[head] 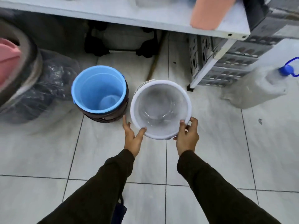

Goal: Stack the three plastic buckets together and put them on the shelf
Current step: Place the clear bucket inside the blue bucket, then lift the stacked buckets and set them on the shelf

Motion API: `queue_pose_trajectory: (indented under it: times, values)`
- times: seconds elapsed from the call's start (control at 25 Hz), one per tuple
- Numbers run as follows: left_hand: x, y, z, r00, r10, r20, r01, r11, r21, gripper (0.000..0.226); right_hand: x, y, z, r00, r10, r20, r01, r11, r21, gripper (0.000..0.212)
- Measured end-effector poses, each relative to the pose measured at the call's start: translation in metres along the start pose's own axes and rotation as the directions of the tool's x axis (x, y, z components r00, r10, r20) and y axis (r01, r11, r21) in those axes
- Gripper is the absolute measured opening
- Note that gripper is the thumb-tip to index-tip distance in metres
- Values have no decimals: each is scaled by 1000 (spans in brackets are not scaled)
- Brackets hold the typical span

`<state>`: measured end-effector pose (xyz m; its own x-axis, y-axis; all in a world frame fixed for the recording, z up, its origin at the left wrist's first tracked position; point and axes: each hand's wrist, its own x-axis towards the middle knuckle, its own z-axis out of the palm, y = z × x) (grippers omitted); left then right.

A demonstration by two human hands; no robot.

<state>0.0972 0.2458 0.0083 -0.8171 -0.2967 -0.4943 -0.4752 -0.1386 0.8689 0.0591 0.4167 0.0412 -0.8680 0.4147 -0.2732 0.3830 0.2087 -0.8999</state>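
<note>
1. Head view: both hands hold a round white bucket [161, 109] of smooth, slightly translucent plastic with a thick rolled rim, its mouth open toward the camera.
2. The left hand [133, 137] sits at the near-left of the rim, thumb hooked over the edge into the mouth, fingers spread along the outer wall.
3. The right hand [187, 138] clasps the near-right of the rim, thumb inside, fingers curled around the outside.
4. Both arms wear dark, matte long sleeves [215, 188].
5. Just beyond the left hand, beside the white bucket, a glossy blue bucket [98, 89] is nested inside a dark brown bucket [110, 116]; only the brown one's lower wall and edge show below the blue rim.
6. They stand on a floor [48, 151] of pale, smooth square tiles with dark grout lines.
7. Farther ahead of the hands runs a flat white shelf [113, 13] on a white metal leg.
8. Right of the right hand, well apart, lies a cloudy plastic jug [258, 88] with a blue cap.
9. Far left of the left hand sits a crinkled clear plastic bag [48, 88].
</note>
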Motion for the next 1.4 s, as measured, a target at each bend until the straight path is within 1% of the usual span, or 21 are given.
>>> queue_pose_trajectory:
  times: [0.04, 0.12, 0.16, 0.2, 0.28, 0.36, 0.4, 0.48, 0.56, 0.68, 0.76, 0.84, 0.92, 0.96, 1.0, 1.04, 1.08, 1.16, 1.24, 1.32, 1.4]
  values:
    - [1, 28, -8, 998, -59, -12, 57, 989, -133, 100, 1, -30, 9, 999, -46, 28, 46, 999, 23, 7]
    - [3, 72, -33, 992, -130, -1, 124, 949, -290, 98, 1, -80, 30, 988, -118, 102, 113, 992, 54, 8]
    - [4, 90, -49, 992, -123, -18, 110, 937, -332, 92, 1, -102, 43, 979, -147, 144, 139, 988, 66, 9]
    - [6, 108, -67, 991, -107, -75, 76, 937, -342, 79, 0, -122, 58, 967, -170, 190, 159, 985, 72, 11]
    - [13, 137, -103, 965, -73, -252, 1, 962, -272, 53, -2, -153, 91, 941, -182, 284, 170, 983, 67, 13]
    - [31, 151, -141, 922, -60, -382, -10, 984, -176, 33, -2, -167, 130, 917, -145, 371, 142, 989, 37, 17]
    - [43, 151, -159, 906, -74, -416, 12, 989, -150, 27, 0, -166, 151, 907, -106, 407, 116, 993, 1, 19]
    - [71, 140, -186, 888, -152, -434, 116, 987, -108, 24, 6, -153, 187, 894, -7, 448, 71, 989, -126, 21]
    - [103, 121, -208, 869, -253, -426, 251, 966, -64, 30, 18, -131, 221, 897, 60, 438, 96, 941, -326, 20]
    - [147, 91, -227, 841, -333, -427, 360, 933, -19, 39, 35, -99, 258, 905, 104, 413, 198, 756, -624, 29]
    - [171, 72, -230, 826, -345, -446, 408, 911, 52, 47, 42, -77, 272, 908, 120, 400, 234, 648, -725, 36]
    - [189, 59, -231, 792, -392, -468, 461, 886, 38, 63, 49, -60, 280, 913, 161, 376, 218, 585, -781, 47]
    - [206, 49, -232, 727, -501, -469, 554, 832, -31, 79, 60, -46, 288, 901, 284, 327, 85, 625, -776, 66]
    - [215, 44, -233, 713, -530, -460, 598, 802, 3, 92, 66, -40, 292, 884, 346, 314, 3, 667, -745, 76]
    - [224, 37, -234, 721, -543, -431, 627, 775, 73, 106, 72, -35, 294, 863, 394, 318, -61, 704, -708, 86]
    - [233, 33, -236, 751, -540, -380, 619, 776, 120, 117, 78, -31, 296, 839, 423, 343, -87, 727, -681, 91]
    - [242, 28, -239, 794, -521, -312, 575, 811, 110, 123, 82, -26, 299, 813, 438, 383, -88, 744, -662, 93]
    - [256, 18, -245, 860, -463, -212, 482, 875, 43, 121, 87, -17, 302, 763, 447, 467, -100, 795, -598, 84]
    - [263, 10, -252, 880, -418, -226, 444, 892, 79, 107, 89, -11, 306, 717, 472, 513, -189, 840, -509, 70]
    - [265, 10, -254, 883, -405, -237, 446, 882, 153, 99, 88, -10, 306, 707, 488, 512, -245, 848, -471, 61]
    - [264, 16, -255, 880, -412, -237, 462, 859, 222, 101, 88, -13, 305, 728, 482, 487, -208, 833, -513, 55]
